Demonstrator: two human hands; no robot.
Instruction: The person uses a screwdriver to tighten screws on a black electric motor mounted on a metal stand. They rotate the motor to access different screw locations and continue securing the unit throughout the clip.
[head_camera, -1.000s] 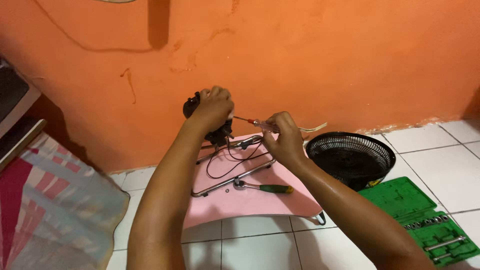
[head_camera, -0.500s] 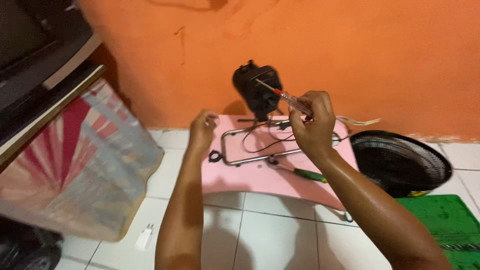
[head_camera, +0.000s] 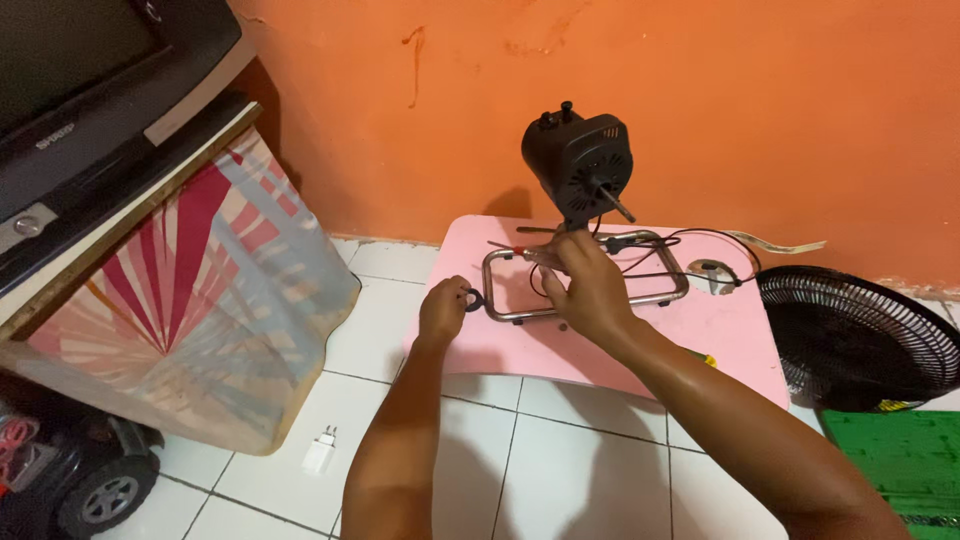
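- Left hand: pinches a small black ring near the pink table's left edge.
- Right hand: clenched around a red-tipped tool over the metal frame, steadying it.
- Black fan motor: upright at the rear edge, shaft facing outward.

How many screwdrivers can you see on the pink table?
2: one red-handled screwdriver under the right hand, one screwdriver handle peeking out beside the right forearm. Others may be hidden.

black ring: small, pinched in left hand grip, at left edge of pink surface | red-handled screwdriver: held by right hand, lying nearly level over metal tube frame | black fan motor: upright on frame, shaft pointed forward-right
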